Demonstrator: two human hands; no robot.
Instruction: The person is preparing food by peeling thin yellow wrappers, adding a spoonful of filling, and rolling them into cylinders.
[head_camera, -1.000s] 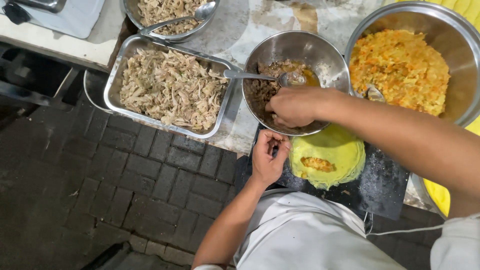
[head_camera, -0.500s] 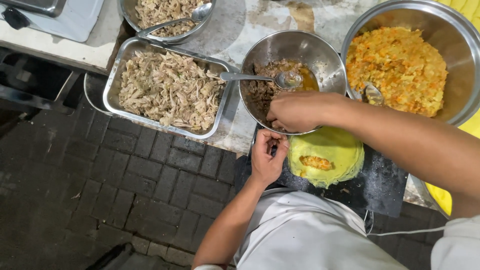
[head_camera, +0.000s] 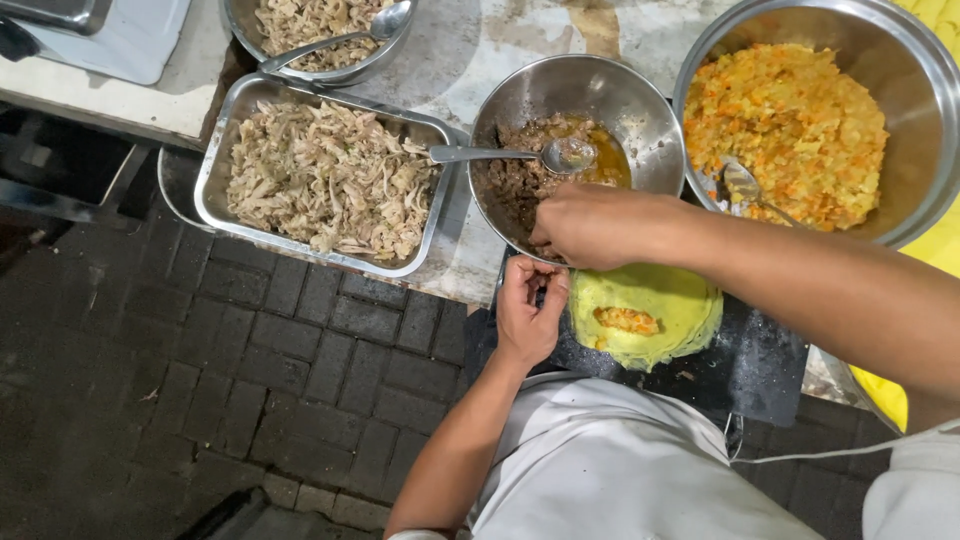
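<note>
My right hand (head_camera: 590, 225) reaches over the near rim of a steel bowl (head_camera: 600, 85) of brown minced filling (head_camera: 520, 180). Its fingers are bunched and point down at the mince. Just below it my left hand (head_camera: 530, 312) is cupped palm up, its fingertips touching those of my right hand; whether it holds anything is hidden. Right of my left hand lies a round yellow-green wrapper (head_camera: 680, 305) with a small heap of orange filling (head_camera: 626, 320), on a black board (head_camera: 760, 365). A spoon (head_camera: 520, 154) rests in the mince bowl.
A rectangular steel tray (head_camera: 215, 170) of shredded pale meat sits at the left. A large steel bowl (head_camera: 900, 70) of orange-yellow mash with a spoon (head_camera: 745, 185) stands at the right. Another bowl (head_camera: 330, 72) of shredded meat is at the back. Dark brick floor lies below.
Both hands stay at the near rim of the mince bowl, their fingertips together. The view has shifted slightly; nothing else has visibly moved.
</note>
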